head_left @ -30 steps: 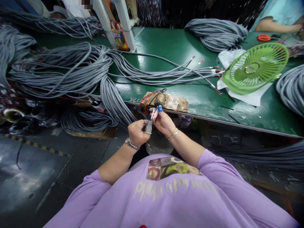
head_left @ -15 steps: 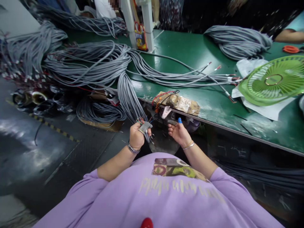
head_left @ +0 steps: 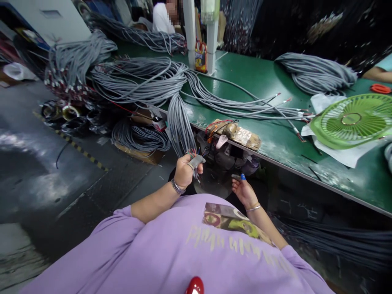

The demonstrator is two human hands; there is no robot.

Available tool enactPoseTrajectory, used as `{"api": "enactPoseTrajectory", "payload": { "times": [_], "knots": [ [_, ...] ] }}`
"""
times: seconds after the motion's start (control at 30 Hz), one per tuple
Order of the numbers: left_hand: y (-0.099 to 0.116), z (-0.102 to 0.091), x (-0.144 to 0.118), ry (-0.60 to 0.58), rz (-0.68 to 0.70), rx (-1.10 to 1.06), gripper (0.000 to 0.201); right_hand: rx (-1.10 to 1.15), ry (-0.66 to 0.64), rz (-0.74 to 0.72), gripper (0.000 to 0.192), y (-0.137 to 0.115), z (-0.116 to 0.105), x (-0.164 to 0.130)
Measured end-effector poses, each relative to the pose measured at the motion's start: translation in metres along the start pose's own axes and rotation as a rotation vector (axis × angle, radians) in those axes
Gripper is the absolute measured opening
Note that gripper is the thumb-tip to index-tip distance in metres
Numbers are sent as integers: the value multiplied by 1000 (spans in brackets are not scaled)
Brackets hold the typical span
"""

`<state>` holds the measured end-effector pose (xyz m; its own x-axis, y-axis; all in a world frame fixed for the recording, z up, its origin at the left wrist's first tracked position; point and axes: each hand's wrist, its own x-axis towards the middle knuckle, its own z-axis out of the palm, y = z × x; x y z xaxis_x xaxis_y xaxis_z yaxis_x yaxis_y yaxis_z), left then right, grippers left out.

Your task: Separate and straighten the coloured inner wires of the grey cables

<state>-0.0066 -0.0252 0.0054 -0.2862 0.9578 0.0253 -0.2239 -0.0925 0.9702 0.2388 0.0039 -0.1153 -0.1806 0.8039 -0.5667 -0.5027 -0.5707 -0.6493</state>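
Green bench (head_left: 254, 77) has grey cable bundles (head_left: 147, 79) left and far right, a green fan (head_left: 352, 120) on paper (head_left: 343, 153), taped block (head_left: 241, 136) at near edge.

Bright bench, dark floor, wide-angle warp

Overhead light glares off the green table (head_left: 263, 134) toward 12 o'clock; shadow pools beneath it, and edges at 9 and 3 o'clock smear and bend.

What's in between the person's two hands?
In the head view, only dark machinery under the bench edge shows between the left hand, gripping the grey cable end, and the right hand.
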Motion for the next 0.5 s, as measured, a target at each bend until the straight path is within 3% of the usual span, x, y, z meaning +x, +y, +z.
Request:
{"api": "enactPoseTrajectory", "payload": {
  "times": [0.13,0.27,0.37,0.43,0.5],
  "knots": [
    [4,0,-5,-90,48,259,31,-61,8,-20,35,1,-1,1],
    [8,-2,-4,-384,193,968,28,-184,-10,-125,34,4,-3,-4],
    [9,-5,8,-563,205,1248,36,-218,20,-196,36,4,-8,-7],
    [12,-7,23,-536,174,1264,39,-287,52,-257,37,0,-13,-9],
    [17,-7,43,-372,236,1226,38,-404,103,-317,36,-8,-19,-8]
  ]
}}
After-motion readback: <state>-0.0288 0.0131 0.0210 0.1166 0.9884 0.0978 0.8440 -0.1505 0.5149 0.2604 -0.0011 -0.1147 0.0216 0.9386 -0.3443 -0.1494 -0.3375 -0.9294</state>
